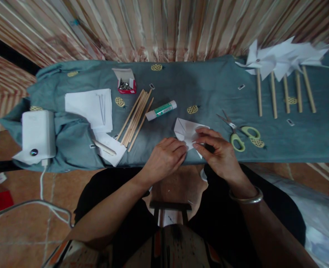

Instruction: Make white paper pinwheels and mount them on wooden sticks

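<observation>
Head view | left hand (168, 155) and right hand (219, 152): both grips pinching white paper (186, 129) (creased) | pinch softly, don't rip

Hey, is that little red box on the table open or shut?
Open: the red box's lid stands raised, and shiny metal pieces show inside.

The left hand (167, 154) lies back upward at the near left of the white paper (187, 128), fingers curled against it, thumb hidden. The right hand (220, 154), at its right, pinches it between thumb and fingertips. Both forearms slant inward from the paper's near side; the thighs (223, 208) spread apart there too.
</observation>
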### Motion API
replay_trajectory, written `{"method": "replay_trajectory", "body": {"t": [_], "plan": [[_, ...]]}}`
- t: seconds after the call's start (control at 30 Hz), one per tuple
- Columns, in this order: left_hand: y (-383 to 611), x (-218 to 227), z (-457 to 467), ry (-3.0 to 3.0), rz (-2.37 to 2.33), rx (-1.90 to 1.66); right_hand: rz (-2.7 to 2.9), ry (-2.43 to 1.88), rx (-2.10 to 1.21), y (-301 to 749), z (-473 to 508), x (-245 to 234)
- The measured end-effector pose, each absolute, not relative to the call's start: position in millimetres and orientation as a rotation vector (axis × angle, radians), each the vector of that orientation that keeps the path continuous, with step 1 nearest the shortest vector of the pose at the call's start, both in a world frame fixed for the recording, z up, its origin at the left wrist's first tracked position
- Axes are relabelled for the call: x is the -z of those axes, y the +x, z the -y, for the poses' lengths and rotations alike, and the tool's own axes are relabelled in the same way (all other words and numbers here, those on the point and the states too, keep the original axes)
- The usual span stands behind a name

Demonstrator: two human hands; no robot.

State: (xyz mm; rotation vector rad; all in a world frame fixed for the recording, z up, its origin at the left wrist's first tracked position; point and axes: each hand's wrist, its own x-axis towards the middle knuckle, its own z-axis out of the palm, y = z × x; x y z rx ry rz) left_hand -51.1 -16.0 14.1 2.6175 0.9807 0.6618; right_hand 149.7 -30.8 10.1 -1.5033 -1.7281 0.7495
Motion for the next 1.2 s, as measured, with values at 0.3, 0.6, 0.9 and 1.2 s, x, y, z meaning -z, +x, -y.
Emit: {"method": "replay_trajectory", "body": {"t": [0.3, 0.6, 0.9, 1.2], "plan": [[-50, -10, 18, 2.641, -0.931, -0.581, 1.825, -1.586, -0.564, 140, 30, -8], [-47, -9, 16, 2.541, -0.944, -0.637, 1.805, -1.615, -0.522, 137, 30, -7], [-47, -7, 16, 2.454, -0.966, -0.631, 1.808, -1.608, -0.531, 137, 30, -9], [-47, -7, 17, 2.452, -0.978, -0.624, 1.818, -1.603, -0.515, 137, 30, -9]]}}
